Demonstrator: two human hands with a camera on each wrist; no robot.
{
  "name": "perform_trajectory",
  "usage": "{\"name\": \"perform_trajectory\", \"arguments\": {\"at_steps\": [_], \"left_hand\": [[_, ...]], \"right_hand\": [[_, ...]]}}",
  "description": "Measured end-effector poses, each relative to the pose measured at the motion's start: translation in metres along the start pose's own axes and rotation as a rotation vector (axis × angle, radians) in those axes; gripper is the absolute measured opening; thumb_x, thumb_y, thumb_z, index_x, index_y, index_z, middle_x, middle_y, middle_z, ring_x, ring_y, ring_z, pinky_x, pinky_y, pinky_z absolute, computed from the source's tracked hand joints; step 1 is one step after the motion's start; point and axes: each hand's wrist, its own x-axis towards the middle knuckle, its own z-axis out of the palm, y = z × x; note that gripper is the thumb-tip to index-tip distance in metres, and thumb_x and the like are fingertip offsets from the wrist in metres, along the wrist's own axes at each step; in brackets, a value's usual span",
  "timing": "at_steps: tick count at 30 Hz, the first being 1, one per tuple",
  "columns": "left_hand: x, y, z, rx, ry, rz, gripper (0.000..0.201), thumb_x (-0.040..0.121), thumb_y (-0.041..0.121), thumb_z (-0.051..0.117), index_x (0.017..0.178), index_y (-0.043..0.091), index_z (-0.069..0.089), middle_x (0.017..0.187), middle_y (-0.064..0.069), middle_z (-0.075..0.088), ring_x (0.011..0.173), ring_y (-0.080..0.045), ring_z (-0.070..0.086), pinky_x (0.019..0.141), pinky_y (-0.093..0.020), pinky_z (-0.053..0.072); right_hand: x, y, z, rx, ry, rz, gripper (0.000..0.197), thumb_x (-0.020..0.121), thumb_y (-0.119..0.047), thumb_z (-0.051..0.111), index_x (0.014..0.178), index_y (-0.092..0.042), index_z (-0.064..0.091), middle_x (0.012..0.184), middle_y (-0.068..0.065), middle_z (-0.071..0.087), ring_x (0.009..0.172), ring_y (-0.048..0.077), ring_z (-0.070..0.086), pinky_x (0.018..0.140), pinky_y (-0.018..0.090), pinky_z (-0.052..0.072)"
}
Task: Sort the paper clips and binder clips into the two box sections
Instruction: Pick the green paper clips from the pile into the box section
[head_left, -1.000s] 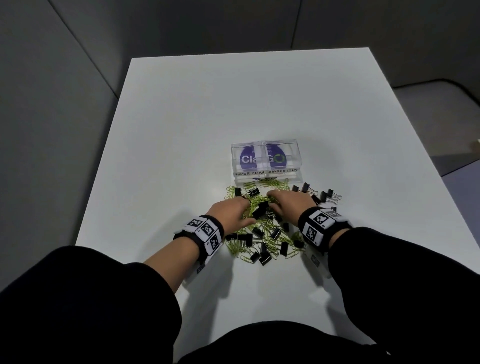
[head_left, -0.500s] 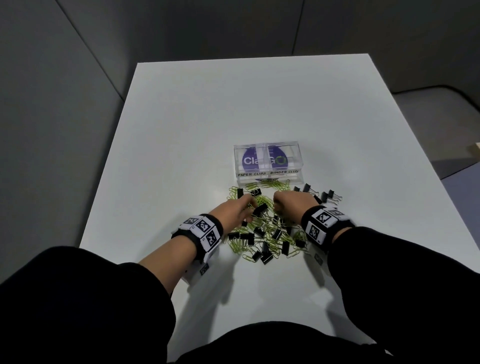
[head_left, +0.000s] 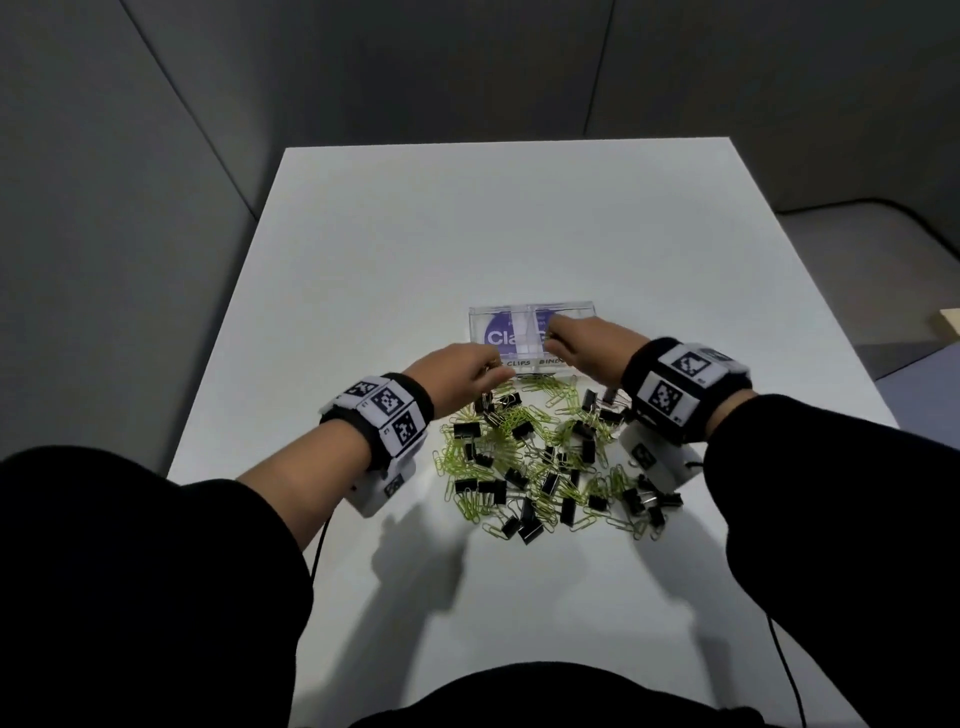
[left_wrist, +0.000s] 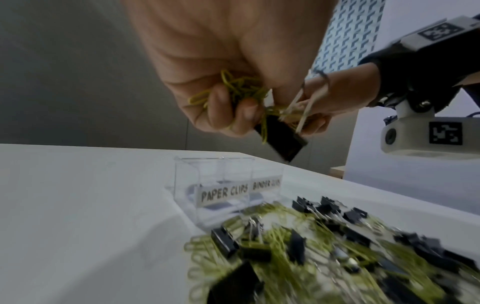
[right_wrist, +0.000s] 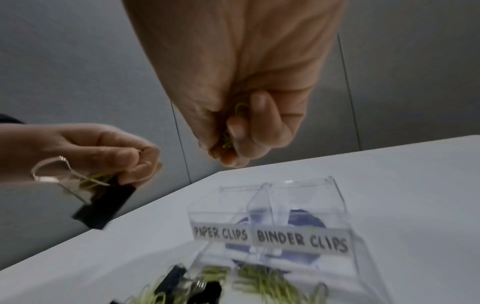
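Observation:
A clear two-section box (head_left: 483, 313) labelled PAPER CLIPS on the left and BINDER CLIPS on the right (right_wrist: 335, 197) stands mid-table. In front of it lies a mixed pile (head_left: 545, 457) of green paper clips and black binder clips. My left hand (head_left: 480, 371) hovers at the box's near left corner, gripping a bunch of green paper clips (left_wrist: 241, 86) with a black binder clip (left_wrist: 281, 142) dangling among them. My right hand (head_left: 553, 338) is raised over the box near its divider, its fingers curled round a few green paper clips (right_wrist: 226, 139). In the wrist views both sections look empty.
The white table (head_left: 467, 234) has bare surface beyond and on both sides of the box. Grey walls close in behind and to the left. The pile (left_wrist: 285, 246) reaches the box's front wall. The right wrist's camera mount (left_wrist: 420, 135) hangs under that wrist.
Both hands have lifted out of the pile and moved forward to the box, each carrying clips. The right hand has gone farther and now sits over the box.

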Motion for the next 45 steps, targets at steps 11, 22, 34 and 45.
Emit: {"name": "perform_trajectory", "arguments": {"at_steps": [11,22,34,45], "left_hand": [[0.033,-0.023,-0.021,-0.221,0.039,-0.075,0.026,0.096,0.024,0.048,0.104,0.004,0.064,0.087,-0.006,0.064,0.079,-0.016,0.055,0.064,-0.016,0.039],[0.078,-0.017,-0.027,0.018,0.062,-0.038,0.027,0.098,0.018,0.040,0.112,0.005,0.059,0.114,-0.013,0.060,0.104,-0.028,0.056,0.088,-0.037,0.044],[0.067,0.008,0.003,0.400,0.062,0.258,0.030,0.096,0.031,0.043,0.115,0.014,0.058,0.113,-0.003,0.060,0.100,-0.019,0.059,0.075,-0.028,0.046],[0.036,-0.001,0.073,0.276,-0.090,0.050,0.042,0.093,0.032,0.051,0.132,0.017,0.046,0.136,-0.009,0.039,0.120,-0.027,0.045,0.092,-0.038,0.045]], "right_hand": [[0.073,-0.007,0.016,0.099,0.047,0.120,0.023,0.095,-0.012,0.044,0.114,-0.007,0.056,0.116,0.014,0.063,0.103,0.028,0.059,0.086,0.034,0.047],[0.040,0.021,0.017,0.102,0.133,-0.066,0.024,0.095,-0.019,0.045,0.103,-0.007,0.064,0.101,0.011,0.069,0.089,0.026,0.062,0.079,0.034,0.049],[0.019,0.052,0.063,-0.152,0.040,0.023,0.031,0.092,-0.008,0.048,0.120,-0.014,0.059,0.119,0.008,0.061,0.111,0.026,0.053,0.088,0.035,0.046],[0.005,0.043,0.083,-0.292,-0.004,0.030,0.032,0.094,-0.015,0.045,0.125,-0.013,0.050,0.127,0.010,0.053,0.116,0.030,0.048,0.093,0.039,0.042]]}}
